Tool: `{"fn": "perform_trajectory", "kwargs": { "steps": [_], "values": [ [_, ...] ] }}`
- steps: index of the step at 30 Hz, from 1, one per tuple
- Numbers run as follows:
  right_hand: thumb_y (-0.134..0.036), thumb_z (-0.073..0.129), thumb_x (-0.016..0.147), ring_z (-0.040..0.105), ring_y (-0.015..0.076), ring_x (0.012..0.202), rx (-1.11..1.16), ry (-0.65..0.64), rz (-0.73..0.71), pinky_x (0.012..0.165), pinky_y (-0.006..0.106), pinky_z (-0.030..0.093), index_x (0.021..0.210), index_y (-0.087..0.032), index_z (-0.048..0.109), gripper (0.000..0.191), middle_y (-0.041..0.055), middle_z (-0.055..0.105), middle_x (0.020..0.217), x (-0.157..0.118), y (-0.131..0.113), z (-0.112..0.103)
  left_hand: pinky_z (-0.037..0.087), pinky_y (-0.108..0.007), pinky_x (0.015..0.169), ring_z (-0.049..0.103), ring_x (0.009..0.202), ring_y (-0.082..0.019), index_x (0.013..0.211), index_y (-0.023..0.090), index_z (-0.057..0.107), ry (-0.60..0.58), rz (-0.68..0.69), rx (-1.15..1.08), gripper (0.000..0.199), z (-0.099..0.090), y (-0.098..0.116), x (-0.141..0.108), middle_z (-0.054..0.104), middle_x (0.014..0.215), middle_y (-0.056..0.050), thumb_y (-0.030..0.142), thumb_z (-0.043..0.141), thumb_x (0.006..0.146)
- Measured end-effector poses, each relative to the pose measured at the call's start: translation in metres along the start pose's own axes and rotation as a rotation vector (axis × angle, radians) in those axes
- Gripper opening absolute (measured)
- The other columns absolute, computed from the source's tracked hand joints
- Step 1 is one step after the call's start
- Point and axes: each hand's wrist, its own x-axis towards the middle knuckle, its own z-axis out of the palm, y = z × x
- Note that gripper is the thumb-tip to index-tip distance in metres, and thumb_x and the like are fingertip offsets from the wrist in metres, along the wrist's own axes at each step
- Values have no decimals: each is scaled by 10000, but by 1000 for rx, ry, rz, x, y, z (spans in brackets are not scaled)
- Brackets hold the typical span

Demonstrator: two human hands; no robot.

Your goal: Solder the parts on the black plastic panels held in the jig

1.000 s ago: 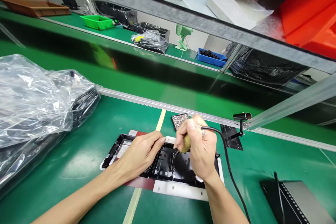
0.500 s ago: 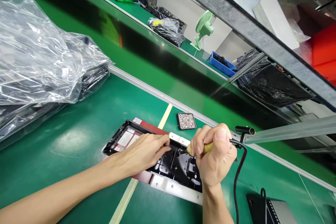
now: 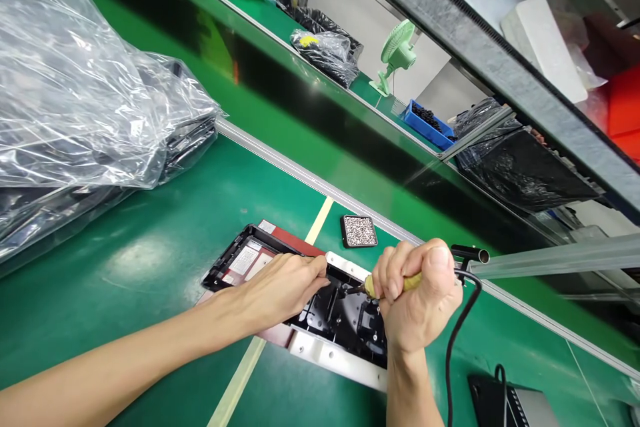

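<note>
My right hand is wrapped around the yellow handle of a corded soldering iron, thumb on top. Its thin tip points left and down into a black plastic housing with small metal spots in it. My left hand lies over the housing's left part, thumb and fingertips pinched together close to the iron's tip. What they pinch, if anything, is hidden. White blocks flank the housing on a reddish base plate. A black frame shows at the left end.
A small black tray full of tiny metal pieces sits behind the housing. Plastic-wrapped parts are piled at left. The black cord hangs at right, near a black-and-grey box. A metal shelf beam crosses above.
The iron's tip has lifted slightly and shifted right with my right hand. My left hand keeps its pinched pose on the housing. The whole view has shifted a little.
</note>
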Motion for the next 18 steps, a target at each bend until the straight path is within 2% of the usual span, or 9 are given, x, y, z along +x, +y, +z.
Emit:
{"fn": "perform_trajectory", "kwargs": {
  "steps": [4,11,18],
  "values": [
    [-314,521,1015,346,76,362,11,18,6,338,193,310,625,-198,427,418,-60,388,450,0,0,0,330,-300,572,694,685,-243,967,191,596,4,-13,-5,163,-1,1,0,706,774,-33,281,476,1033],
    [-355,544,1011,321,79,356,34,26,14,325,196,296,630,-200,435,425,-60,382,437,0,1,0,307,-287,559,690,668,-232,936,192,586,47,12,-11,154,3,-2,-1,701,754,-30,273,490,1025],
    [-371,544,1014,333,83,359,45,10,11,331,203,300,631,-201,443,431,-57,385,437,-1,1,1,315,-288,567,677,667,-233,949,193,567,40,11,-10,155,5,-4,-2,698,766,-32,285,475,1033]
  ]
}}
